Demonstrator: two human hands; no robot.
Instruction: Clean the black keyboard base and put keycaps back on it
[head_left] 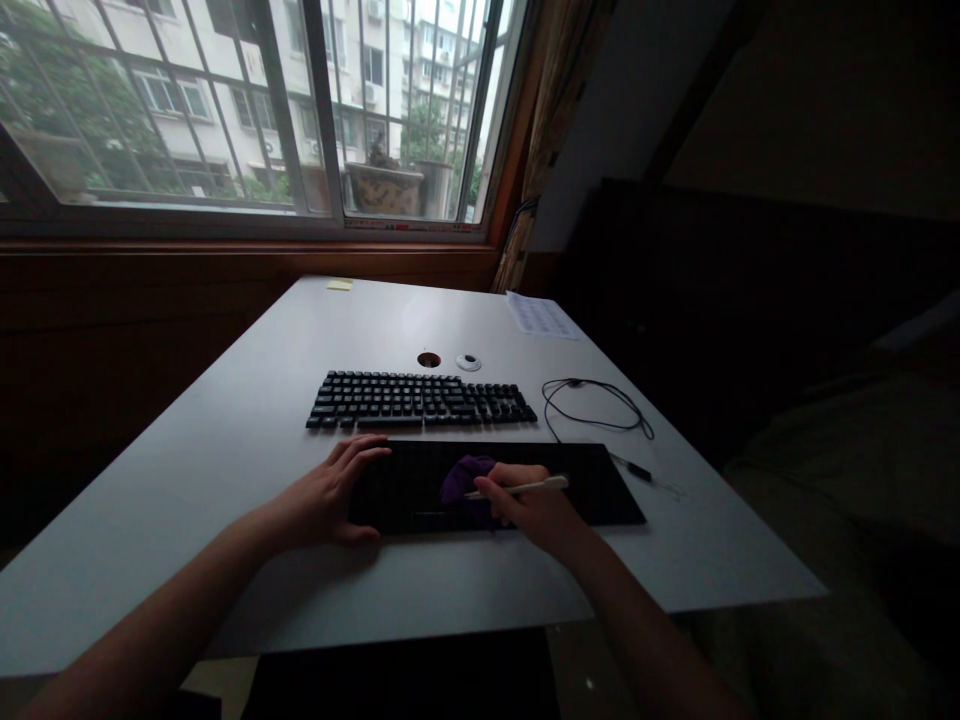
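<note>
A long black keyboard base [585, 490] lies flat on the desk in front of me, its surface too dark for detail. My left hand [337, 495] grips its left end, fingers over the far edge and thumb at the near edge. Closed around a slim white pen-like stick [536, 485] is my right hand [529, 505], above the middle of the base. A bunched purple cloth [461, 478] rests on the base under the stick's tip and my right fingers, which also seem to pinch it. Beyond the base sit rows of black keycaps [420, 400] in keyboard layout.
A black cable [600, 425] curls on the right of the white desk [225, 400]. A round hole [429, 360] and its white cover [469, 362] are behind the keycaps. Printed paper [544, 317] and a yellow note [340, 285] lie toward the window [315, 120].
</note>
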